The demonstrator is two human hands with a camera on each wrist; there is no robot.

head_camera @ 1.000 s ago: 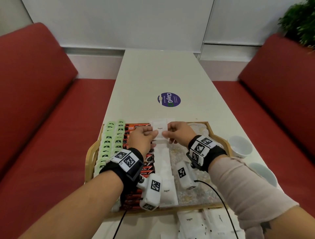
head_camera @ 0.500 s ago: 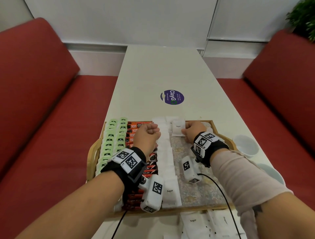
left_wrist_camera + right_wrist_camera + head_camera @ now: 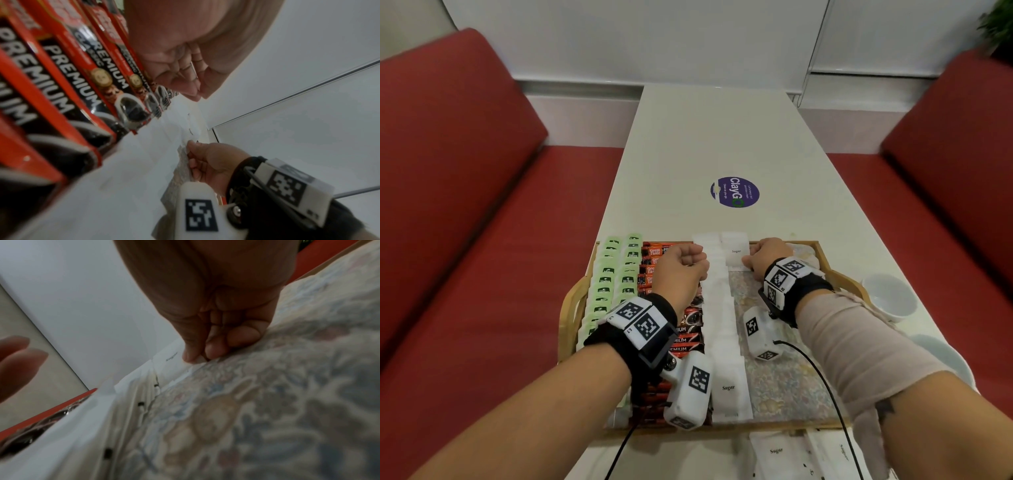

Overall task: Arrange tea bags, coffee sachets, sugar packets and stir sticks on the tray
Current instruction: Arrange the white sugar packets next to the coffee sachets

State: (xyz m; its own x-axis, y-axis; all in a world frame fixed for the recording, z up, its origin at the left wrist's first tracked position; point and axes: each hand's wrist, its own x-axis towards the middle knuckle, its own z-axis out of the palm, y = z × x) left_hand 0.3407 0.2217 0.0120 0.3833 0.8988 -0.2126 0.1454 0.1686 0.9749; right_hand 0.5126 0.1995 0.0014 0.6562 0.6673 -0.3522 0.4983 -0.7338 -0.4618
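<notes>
A wooden tray holds two columns of green tea bags, a column of red and black coffee sachets and a column of white sugar packets. At the tray's far end, just right of that column, lies one sugar packet. My right hand pinches its near edge between thumb and fingertip, low on the patterned tray floor. My left hand hovers as a fist over the coffee sachets, fingers curled, holding nothing that I can see.
Two white cups stand on the table right of the tray. Loose sugar packets lie in front of the tray's near rim. A purple sticker marks the table beyond. Red benches flank the table.
Both hands held the sugar packet a second ago. The left hand let go and curled into a fist; the right hand carried the packet right and set it down beside the column.
</notes>
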